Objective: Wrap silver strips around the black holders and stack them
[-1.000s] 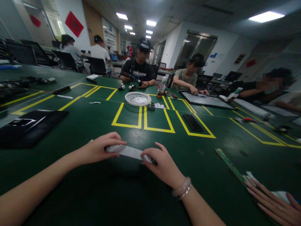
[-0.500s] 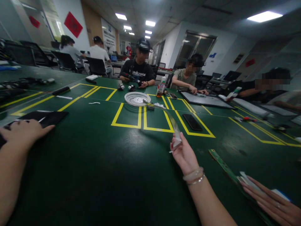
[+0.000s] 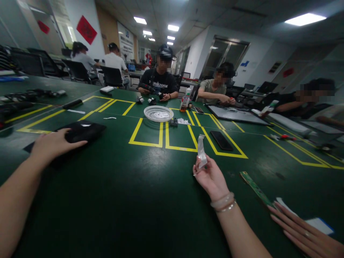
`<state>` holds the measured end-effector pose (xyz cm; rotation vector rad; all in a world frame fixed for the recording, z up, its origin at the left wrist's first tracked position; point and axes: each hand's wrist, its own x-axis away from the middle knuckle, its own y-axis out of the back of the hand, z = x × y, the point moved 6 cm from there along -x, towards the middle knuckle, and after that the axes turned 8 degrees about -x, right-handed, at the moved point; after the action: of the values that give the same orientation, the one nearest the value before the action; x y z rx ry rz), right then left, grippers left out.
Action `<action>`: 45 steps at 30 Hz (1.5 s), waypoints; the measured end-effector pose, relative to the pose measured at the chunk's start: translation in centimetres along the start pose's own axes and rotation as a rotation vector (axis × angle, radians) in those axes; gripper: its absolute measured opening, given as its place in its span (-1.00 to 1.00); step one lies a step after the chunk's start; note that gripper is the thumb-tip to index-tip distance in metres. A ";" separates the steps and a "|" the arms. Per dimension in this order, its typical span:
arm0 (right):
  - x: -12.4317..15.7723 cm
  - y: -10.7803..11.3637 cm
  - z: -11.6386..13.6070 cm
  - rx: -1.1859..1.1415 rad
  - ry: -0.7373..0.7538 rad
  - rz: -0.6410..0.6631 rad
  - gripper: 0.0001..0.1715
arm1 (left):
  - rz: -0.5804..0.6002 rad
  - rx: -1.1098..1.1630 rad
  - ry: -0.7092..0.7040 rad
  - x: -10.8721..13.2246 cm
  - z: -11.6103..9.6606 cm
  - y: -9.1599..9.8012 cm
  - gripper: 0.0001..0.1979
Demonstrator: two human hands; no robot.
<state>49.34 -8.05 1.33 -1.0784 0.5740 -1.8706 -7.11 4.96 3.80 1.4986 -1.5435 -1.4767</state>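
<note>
My right hand [image 3: 211, 176] is raised a little above the green table [image 3: 150, 193], fingers pinched on a short white flat ribbon strip [image 3: 201, 149] that stands upright from it. A bracelet sits on that wrist. My left hand [image 3: 53, 144] reaches to the left and rests on the near edge of a flat black panel [image 3: 83, 130]; its fingers curl over the edge, and the panel's right end looks lifted off the table.
A co-worker's hand [image 3: 309, 233] lies flat at the lower right beside a long green circuit strip [image 3: 255, 188] and a white card. A black phone [image 3: 221, 140], a white round basket [image 3: 158, 113] and yellow taped boxes lie ahead. Several people sit across the table.
Both hands held the white strip flat on the table a second ago. My left hand let go and moved left onto the black panel, which shifted right. My right hand lifted the strip upright.
</note>
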 end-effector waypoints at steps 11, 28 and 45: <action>0.8 -1.6 -0.1 -0.055 -0.017 0.209 -0.78 | 0.196 -0.032 -0.547 3.4 -26.8 -5.6 -0.18; 7.3 -6.0 -3.5 1.661 0.792 0.870 -0.52 | -0.352 -0.064 -0.968 8.2 -30.3 -2.8 -0.63; 8.7 -5.8 -6.2 2.113 0.912 0.920 -0.55 | 0.085 -0.139 -0.911 6.8 -30.6 -6.6 -0.69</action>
<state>39.27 -12.82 6.22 1.2475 -0.5097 -0.9626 21.18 -10.03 3.79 0.6566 -1.8721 -2.3216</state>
